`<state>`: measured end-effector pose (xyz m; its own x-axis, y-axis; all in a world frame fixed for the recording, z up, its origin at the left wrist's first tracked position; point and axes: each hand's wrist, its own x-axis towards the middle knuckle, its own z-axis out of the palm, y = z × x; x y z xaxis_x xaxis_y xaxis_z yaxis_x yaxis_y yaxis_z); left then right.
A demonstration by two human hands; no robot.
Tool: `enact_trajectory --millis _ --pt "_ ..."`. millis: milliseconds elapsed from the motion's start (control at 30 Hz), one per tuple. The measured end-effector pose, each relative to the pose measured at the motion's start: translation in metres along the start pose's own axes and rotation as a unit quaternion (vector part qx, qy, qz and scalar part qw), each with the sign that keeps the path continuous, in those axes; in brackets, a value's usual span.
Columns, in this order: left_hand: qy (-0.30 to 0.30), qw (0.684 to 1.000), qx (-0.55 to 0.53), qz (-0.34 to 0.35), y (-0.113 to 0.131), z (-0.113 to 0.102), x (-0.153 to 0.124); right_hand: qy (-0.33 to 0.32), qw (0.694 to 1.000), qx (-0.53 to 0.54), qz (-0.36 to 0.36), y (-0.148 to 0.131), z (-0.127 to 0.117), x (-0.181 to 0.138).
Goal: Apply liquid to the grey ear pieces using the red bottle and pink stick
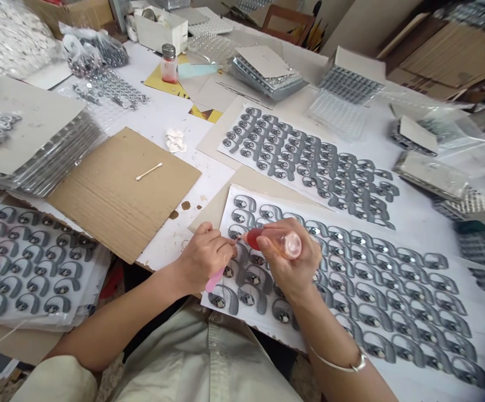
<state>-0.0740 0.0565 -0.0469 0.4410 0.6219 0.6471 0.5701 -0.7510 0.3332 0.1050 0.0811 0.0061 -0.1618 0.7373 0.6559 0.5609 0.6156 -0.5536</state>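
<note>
My right hand [289, 261] is closed around a small clear bottle [276, 243] of red liquid, held sideways with its tip pointing left. My left hand [206, 254] pinches a thin pink tool [214, 281] whose tip meets the bottle's tip over the near-left corner of a white sheet [397, 220]. That sheet carries rows of grey curved parts with round metal pieces [368, 268]. A bangle is on my right wrist.
A second sheet of grey parts [309, 162] lies behind, a third [24, 268] at the left. Brown cardboard [120, 195] with a cotton swab [149, 171] sits left of centre. Stacked blister trays [49, 151], bags of metal parts [95, 53] and a second red-liquid bottle [169, 64] stand further back.
</note>
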Motion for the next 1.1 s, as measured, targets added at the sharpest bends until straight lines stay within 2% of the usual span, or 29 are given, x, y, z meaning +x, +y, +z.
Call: enact_trajectory --millis 133,300,500,733,1100 --pt "0.002 1.0 -0.008 0.003 0.0004 -0.0001 -0.0003 0.003 1.0 0.003 -0.012 0.0008 0.0007 -0.0005" --pt "-0.005 1.0 -0.012 -0.005 0.0004 -0.0011 -0.0002 0.011 1.0 -0.012 0.005 0.0034 -0.0001 -0.0028" --pt "-0.007 1.0 -0.017 -0.006 0.0 -0.0007 -0.0008 0.004 1.0 0.006 -0.028 0.0033 0.0007 -0.0019" --pt "0.004 1.0 -0.008 -0.004 0.0014 -0.0019 0.0008 0.009 1.0 0.0 0.014 0.0043 0.0002 -0.0048" --pt "0.008 1.0 -0.005 -0.005 0.0017 -0.003 0.0014 0.017 1.0 0.006 -0.011 0.004 0.0003 -0.0029"
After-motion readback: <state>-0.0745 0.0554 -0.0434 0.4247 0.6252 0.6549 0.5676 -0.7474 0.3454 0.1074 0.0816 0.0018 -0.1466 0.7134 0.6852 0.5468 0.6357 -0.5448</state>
